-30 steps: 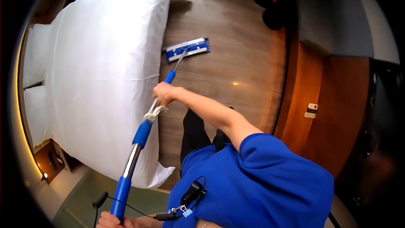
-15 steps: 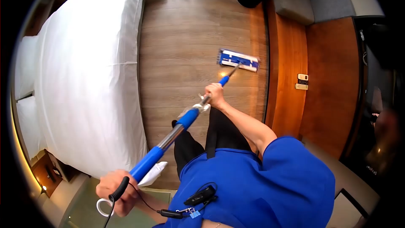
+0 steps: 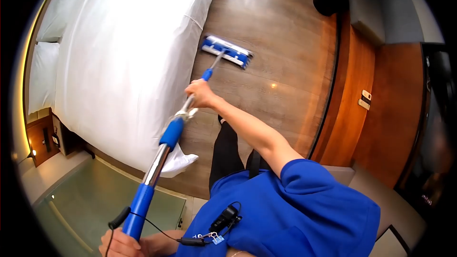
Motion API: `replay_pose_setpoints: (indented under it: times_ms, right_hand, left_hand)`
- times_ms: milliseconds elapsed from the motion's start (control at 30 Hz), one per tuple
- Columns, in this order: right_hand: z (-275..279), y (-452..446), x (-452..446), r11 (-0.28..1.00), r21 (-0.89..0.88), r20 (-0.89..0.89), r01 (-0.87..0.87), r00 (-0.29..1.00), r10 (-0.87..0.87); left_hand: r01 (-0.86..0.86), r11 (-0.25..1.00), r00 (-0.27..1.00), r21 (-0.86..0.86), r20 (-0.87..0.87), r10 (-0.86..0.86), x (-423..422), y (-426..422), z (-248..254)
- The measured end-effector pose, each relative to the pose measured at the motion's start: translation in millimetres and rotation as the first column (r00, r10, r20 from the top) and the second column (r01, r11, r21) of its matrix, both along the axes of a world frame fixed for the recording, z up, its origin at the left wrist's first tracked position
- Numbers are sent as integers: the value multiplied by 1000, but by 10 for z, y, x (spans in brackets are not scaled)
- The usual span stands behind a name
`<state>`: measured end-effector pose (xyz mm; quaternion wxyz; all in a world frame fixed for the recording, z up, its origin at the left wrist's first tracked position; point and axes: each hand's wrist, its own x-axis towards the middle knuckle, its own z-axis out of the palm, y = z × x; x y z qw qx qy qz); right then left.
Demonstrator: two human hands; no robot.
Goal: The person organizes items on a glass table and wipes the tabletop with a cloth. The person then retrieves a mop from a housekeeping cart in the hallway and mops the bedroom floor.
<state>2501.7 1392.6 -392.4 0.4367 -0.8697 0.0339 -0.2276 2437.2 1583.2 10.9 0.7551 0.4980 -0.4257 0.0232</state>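
A flat mop head (image 3: 227,51), blue and white, lies on the wood floor close beside the bed's edge. Its blue and silver pole (image 3: 154,166) runs down to the lower left. My right hand (image 3: 201,93) is wrapped round the thin part of the pole below the mop head. At the bottom left, my left hand (image 3: 121,244) grips the thick blue end of the pole, partly cut off by the frame. A whitish tie (image 3: 186,113) hangs round the pole just below my right hand.
A bed with white bedding (image 3: 119,66) fills the left. On the right, a wooden ledge (image 3: 350,90) bears two remotes (image 3: 364,100), with a grey seat (image 3: 369,14) above it. Dark round objects (image 3: 328,0) stand at the top right. A glass panel (image 3: 104,204) is at the lower left.
The mop head first went right towards the wooden ledge and is now back left beside the bed. Both hands have kept hold of the pole, and the view has shifted.
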Motion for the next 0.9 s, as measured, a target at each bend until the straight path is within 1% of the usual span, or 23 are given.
replay_pose_setpoints:
  times_ms: [33,67,100,133,200,233,300,333,367,400,433,467,500,533,567,600,633,667,700,733,800,867,900]
  right_hand:
    - [23,123,-1,996,7,-101,-92,991,92]
    - [151,238,-59,980,-17,-233,-196,954,187]
    - [209,352,-177,964,48,-267,-261,927,264]
    - [284,467,-321,946,109,-362,-307,874,325]
    - [348,650,-732,915,162,-411,-369,818,402]
    - [380,673,-972,915,155,-443,-371,802,401]
    - [339,755,-1515,913,146,-490,-382,773,402]
    - [323,717,-1810,918,139,-547,-372,743,384]
    - [226,696,-2114,933,105,-599,-344,728,335]
    - [128,655,-2391,945,64,-644,-322,710,285]
    - [101,546,-2691,952,45,-687,-301,683,249]
    - [80,453,-3008,959,33,-727,-283,651,217]
    - [-189,439,-3300,973,-60,-717,-224,687,114]
    - [-260,362,-3583,978,-104,-758,-180,651,39]
    - [-445,384,-3856,969,-232,-716,-80,689,-114]
    - [-606,442,-4132,962,-202,-553,184,789,-267]
    - [-781,568,-4305,912,-180,-382,368,829,-409]
    - [-793,723,-4363,842,-148,-321,519,780,-537]
    - [-828,920,-4344,761,-138,-277,634,713,-644]
    - [-759,1097,-4249,719,-67,-239,692,689,-684]
    - [-654,1512,-3927,683,-36,-221,729,661,-717]
    - [-458,1977,-3465,674,-39,-149,738,663,-734]
    - [-383,2186,-3191,680,-11,-123,734,673,-729]
  left_hand:
    - [-284,937,957,202,124,263,-175,238,5]
    - [-542,762,838,354,293,460,-324,556,48]
    - [-513,717,857,472,324,400,-396,879,106]
    - [-529,711,848,462,316,426,-494,1100,136]
    - [-618,664,786,421,298,542,-727,1565,132]
    - [-653,617,754,440,294,587,-826,1785,109]
    - [-671,480,719,564,339,606,-1028,2304,-1]
    - [-605,403,763,687,354,541,-1083,2305,-36]
    - [-609,541,738,580,164,655,-1208,2293,-217]
    - [-574,732,737,367,-158,657,-1414,1657,-391]
    - [-534,808,741,250,-323,590,-1548,1361,-498]
    - [-458,872,767,170,-419,485,-1661,1121,-605]
    - [-295,950,828,105,-467,309,-1711,1021,-733]
    - [-126,991,848,45,-513,131,-1763,922,-860]
    - [-56,997,849,58,-523,78,-1826,839,-974]
    - [15,997,846,70,-532,25,-1860,778,-1048]
    - [183,983,852,7,-501,-155,-1853,744,-1077]
    - [342,939,828,-41,-460,-322,-1827,759,-1076]
    - [455,889,797,-59,-419,-436,-1753,841,-1042]
    - [573,820,777,-6,-314,-546,-1590,973,-998]
    - [684,729,707,3,-249,-662,-1356,1258,-767]
    - [728,682,661,-69,-196,-725,-1073,1737,-582]
    - [782,622,611,-44,-146,-778,-916,1966,-451]
